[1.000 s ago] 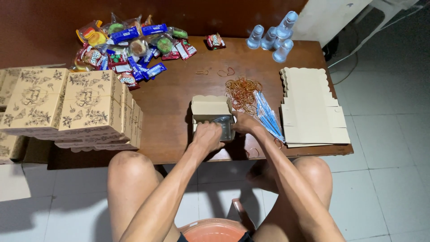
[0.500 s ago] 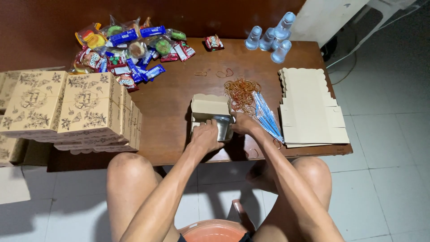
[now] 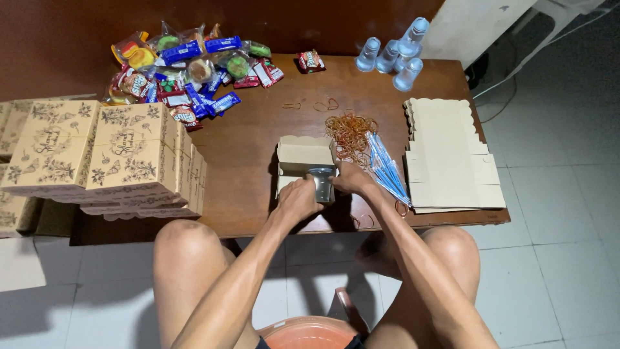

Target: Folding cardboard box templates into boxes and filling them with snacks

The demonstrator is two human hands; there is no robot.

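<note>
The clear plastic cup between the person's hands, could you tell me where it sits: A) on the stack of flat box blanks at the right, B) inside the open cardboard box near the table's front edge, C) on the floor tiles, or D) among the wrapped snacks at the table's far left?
B: the clear plastic cup sits in the open cardboard box, with the left hand and right hand on either side of it.

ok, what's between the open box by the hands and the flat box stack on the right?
In the head view, a heap of rubber bands and a bundle of blue straws lie between the open box and the flat box stack.
</note>
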